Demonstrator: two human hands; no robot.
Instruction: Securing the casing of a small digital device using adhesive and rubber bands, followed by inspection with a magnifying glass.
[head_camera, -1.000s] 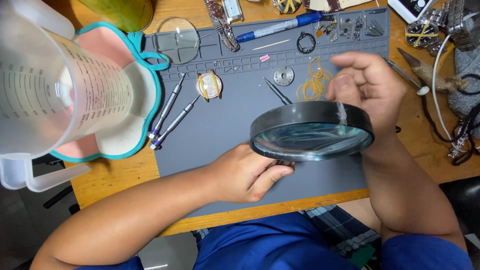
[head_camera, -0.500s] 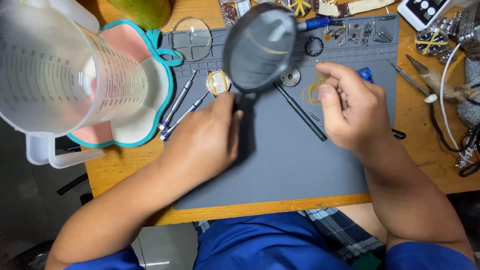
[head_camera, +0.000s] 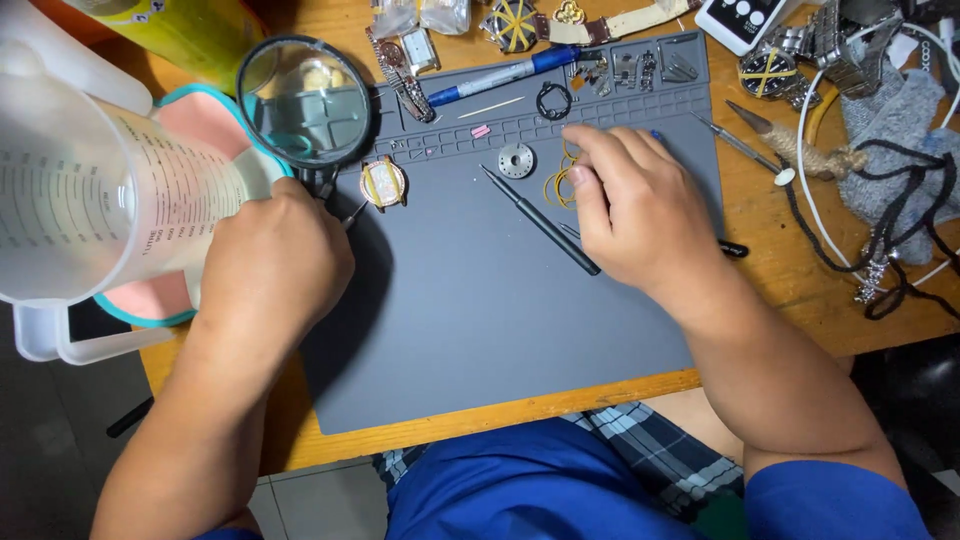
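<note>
Your left hand (head_camera: 268, 262) is closed in a fist around the dark handle of the round black-rimmed magnifying glass (head_camera: 305, 100), so the lens stands out past your knuckles toward the far left corner of the grey silicone work mat (head_camera: 470, 310). The handle's long axis runs from your fist away from you, and the lens hangs over the mat's left edge, partly above the pink teal-rimmed tray (head_camera: 150, 300).

Just right of that fist, almost touching it, lies the small gold-cased watch body (head_camera: 383, 183) on the mat. It is nearer your left hand than your right.

Your right hand (head_camera: 630, 205) rests knuckles-up near the far middle of the mat, fingertips curled down onto a loop of thin yellow wire (head_camera: 556, 180). The fingers look pressed together on it, though I cannot tell whether they truly pinch it. A slim black pointed tool (head_camera: 540, 220) lies slantwise under that hand, its tip aimed toward the small silver toothed disc (head_camera: 516, 160), which sits just left of your fingertips.

A clear plastic measuring jug (head_camera: 90, 190) stands close to the camera over the surface's left edge.
</note>
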